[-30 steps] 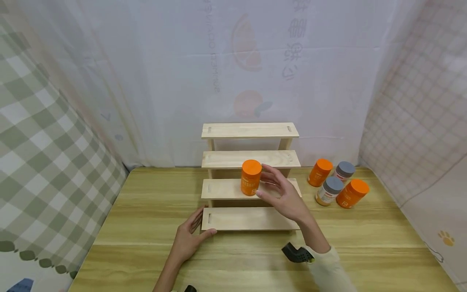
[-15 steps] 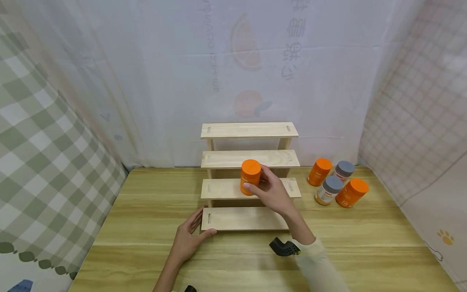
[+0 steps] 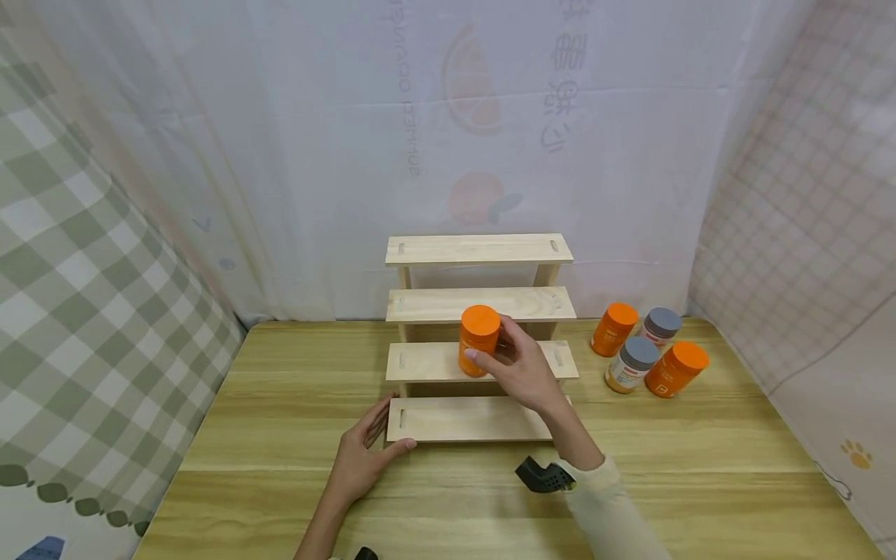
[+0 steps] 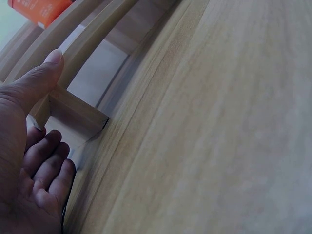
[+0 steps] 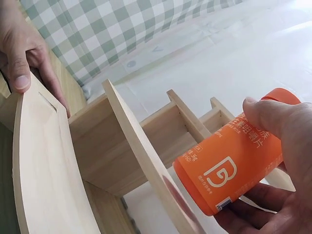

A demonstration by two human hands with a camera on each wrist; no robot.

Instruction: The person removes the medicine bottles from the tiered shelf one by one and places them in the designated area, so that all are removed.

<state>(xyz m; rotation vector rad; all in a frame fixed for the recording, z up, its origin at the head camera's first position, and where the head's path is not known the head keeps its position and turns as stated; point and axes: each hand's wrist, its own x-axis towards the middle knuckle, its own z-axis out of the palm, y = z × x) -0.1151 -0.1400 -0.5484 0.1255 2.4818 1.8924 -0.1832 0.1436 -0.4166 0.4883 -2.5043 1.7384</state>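
Note:
A wooden step shelf (image 3: 476, 420) with several tiers stands at the middle of the table. My right hand (image 3: 521, 369) grips an orange jar (image 5: 229, 161) from its right side, thumb across the front and fingers behind. The jar is at the second tier from the bottom; whether its base touches the board I cannot tell. At the shelf's lower left corner, my left hand (image 3: 360, 459) holds the bottom tier, with the thumb on its front edge and the fingers along its side. The left wrist view shows the left thumb (image 4: 41, 78) against that edge.
To the right of the shelf stand two more orange jars (image 3: 614, 330) and two grey-lidded jars (image 3: 631, 365), close together on the wooden table (image 3: 280, 412). A white printed curtain (image 3: 315, 155) hangs behind, with checked cloth (image 3: 84, 272) at the left.
My right hand has moved left and taken hold of the orange jar, its thumb now across the jar's front. The jar has shifted slightly left. My left hand has stayed put.

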